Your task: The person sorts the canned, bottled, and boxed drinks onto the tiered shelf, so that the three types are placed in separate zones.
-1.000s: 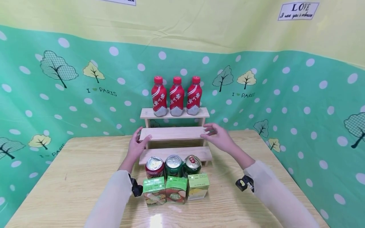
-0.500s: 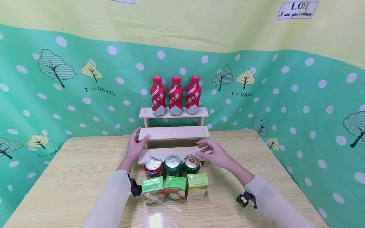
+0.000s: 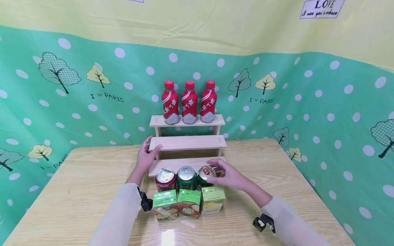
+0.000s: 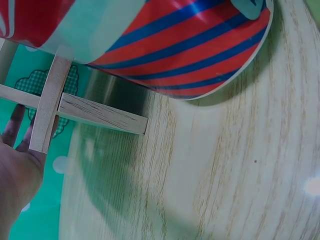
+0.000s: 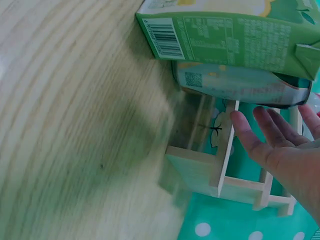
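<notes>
A three-step wooden display rack [image 3: 187, 142] stands at the back of the table. My left hand [image 3: 145, 158] grips the left end of its middle step, thumb on top; in the left wrist view the fingers reach behind the wood. My right hand [image 3: 229, 175] is at the rightmost green can [image 3: 203, 184], thumb in front and fingers behind its top. In the right wrist view the can's side [image 5: 235, 82] lies close to the loosely spread fingers; I cannot tell whether they touch it. Beside it stand another green can [image 3: 186, 179] and a dark red can [image 3: 165, 179].
Three red bottles [image 3: 189, 106] stand on the top step. Three juice boxes [image 3: 188, 205] stand in a row in front of the cans, on the wooden table [image 3: 98, 191]. A green dotted cloth [image 3: 101, 119] hangs behind and at the sides.
My right hand has left the right end of the middle step and come down and forward to the right green can. The left hand keeps its place on the rack.
</notes>
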